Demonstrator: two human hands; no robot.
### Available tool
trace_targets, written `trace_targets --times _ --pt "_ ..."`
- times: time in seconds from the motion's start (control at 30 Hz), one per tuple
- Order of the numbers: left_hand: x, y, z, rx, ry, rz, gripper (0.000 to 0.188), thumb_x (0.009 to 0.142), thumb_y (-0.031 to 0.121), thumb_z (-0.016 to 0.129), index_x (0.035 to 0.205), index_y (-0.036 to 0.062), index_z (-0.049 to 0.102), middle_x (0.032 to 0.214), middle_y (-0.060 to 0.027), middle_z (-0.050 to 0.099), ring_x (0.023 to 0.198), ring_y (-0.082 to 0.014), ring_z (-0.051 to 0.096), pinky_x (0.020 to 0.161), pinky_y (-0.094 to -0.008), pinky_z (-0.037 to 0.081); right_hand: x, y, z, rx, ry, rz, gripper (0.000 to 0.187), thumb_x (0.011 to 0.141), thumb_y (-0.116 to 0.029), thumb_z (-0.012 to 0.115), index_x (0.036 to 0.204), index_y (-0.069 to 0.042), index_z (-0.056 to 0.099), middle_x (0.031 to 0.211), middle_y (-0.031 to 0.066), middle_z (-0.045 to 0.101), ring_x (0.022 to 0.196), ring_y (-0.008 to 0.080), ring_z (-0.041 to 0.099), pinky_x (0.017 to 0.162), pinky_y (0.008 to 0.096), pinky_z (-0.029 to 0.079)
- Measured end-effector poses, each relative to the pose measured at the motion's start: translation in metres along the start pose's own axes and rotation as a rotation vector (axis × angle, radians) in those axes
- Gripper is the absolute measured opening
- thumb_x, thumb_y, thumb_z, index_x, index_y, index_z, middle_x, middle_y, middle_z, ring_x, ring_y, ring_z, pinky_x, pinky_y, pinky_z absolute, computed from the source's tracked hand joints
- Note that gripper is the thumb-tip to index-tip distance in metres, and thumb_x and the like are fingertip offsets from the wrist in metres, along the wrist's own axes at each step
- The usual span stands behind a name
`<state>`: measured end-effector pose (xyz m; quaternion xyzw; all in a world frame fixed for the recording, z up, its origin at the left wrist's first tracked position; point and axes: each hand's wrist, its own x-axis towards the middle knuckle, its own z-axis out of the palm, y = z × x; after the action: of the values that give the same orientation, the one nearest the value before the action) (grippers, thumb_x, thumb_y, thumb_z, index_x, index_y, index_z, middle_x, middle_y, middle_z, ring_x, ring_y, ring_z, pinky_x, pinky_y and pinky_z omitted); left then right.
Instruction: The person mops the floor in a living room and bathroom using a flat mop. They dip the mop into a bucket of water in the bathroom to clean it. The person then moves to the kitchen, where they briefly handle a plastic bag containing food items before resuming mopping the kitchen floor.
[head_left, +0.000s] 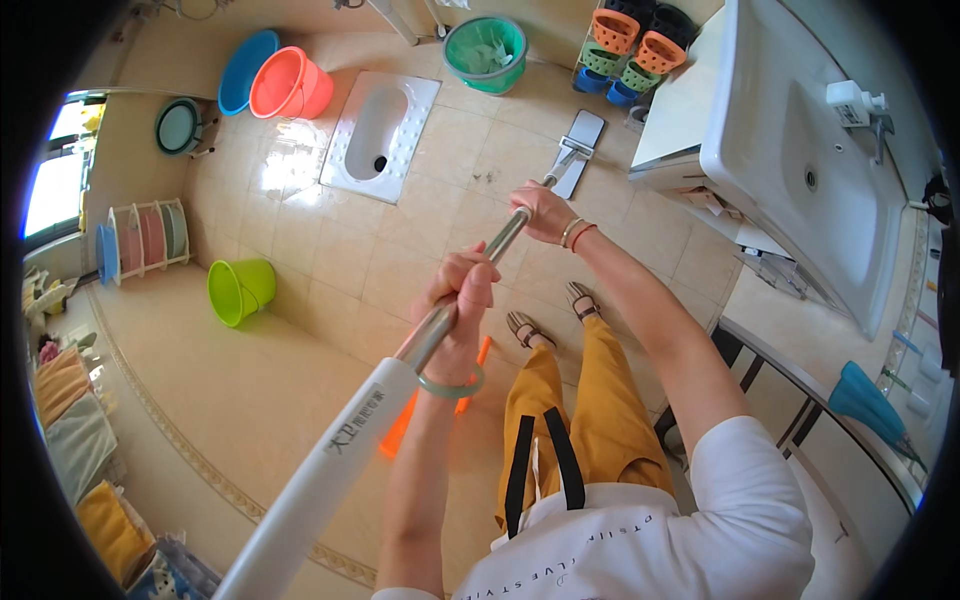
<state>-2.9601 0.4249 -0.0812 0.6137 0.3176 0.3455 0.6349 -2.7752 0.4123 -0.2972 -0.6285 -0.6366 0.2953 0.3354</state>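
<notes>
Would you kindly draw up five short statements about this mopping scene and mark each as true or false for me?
1. The left hand and the right hand both grip the mop pole. True.
2. Of the two hands, the left is closer to the mop head. False: the right hand is closer to it.
3. The squat toilet is to the right of the mop head. False: it is to the left.
4. A pink bucket stands next to a blue basin. True.
5. The green bangle is on the right wrist. False: it is on the left.
</notes>
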Motion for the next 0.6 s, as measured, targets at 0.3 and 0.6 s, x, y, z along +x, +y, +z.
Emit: trace_targets --times 0.3,0.6 --pt "-0.05 -0.029 -0.027 -0.048 0.339 -0.292 0.027 0.094 0.006 0.047 0.068 0.0061 0.039 0.07 -0.0031 0.046 0.077 -0.0133 0.048 0.105 -0.0428 0.036 0.005 0.013 0.053 -0.143 -0.196 0.011 0.005 0.072 -0.012 0.058 0.068 -0.012 0.057 0.073 0.0093 0.06 0.084 0.0289 0.058 0.068 0.0408 0.05" --pt "-0.129 0.031 -0.082 -0.016 0.616 -0.261 0.028 0.097 0.012 0.043 0.07 0.0087 0.038 0.068 -0.0015 0.041 0.075 -0.0145 0.046 0.103 -0.0426 0.037 -0.004 -0.112 0.132 0.046 -0.377 0.011 0.014 0.08 -0.023 0.057 0.076 -0.01 0.058 0.083 0.0089 0.061 0.091 0.0269 0.057 0.07 0.0413 0.05"
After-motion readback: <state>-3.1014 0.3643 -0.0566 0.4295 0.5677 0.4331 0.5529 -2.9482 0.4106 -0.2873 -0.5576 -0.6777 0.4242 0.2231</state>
